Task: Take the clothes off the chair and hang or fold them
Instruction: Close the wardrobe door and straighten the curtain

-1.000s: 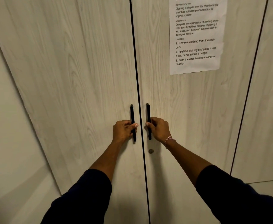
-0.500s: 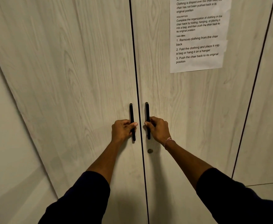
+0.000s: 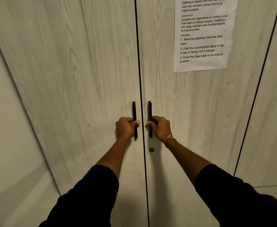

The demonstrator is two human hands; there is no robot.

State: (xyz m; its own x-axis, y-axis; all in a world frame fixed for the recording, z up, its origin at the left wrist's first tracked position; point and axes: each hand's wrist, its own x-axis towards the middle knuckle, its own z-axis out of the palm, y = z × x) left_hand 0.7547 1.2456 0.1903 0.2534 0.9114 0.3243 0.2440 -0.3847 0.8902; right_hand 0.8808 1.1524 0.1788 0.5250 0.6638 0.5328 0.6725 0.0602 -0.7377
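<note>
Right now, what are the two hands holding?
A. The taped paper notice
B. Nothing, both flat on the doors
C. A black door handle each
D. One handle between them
C: the left hand is wrapped around the left handle and the right hand around the right handle, doors shut.

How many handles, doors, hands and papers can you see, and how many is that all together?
Black handles: 2, left handle and right handle
Wardrobe doors with handles: 2, left door and right door
Hands: 2, left hand and right hand, each with its grip closed on a handle
Paper sheets: 1, paper sheet
Bracelets: 1, bracelet
Total: 8
</note>
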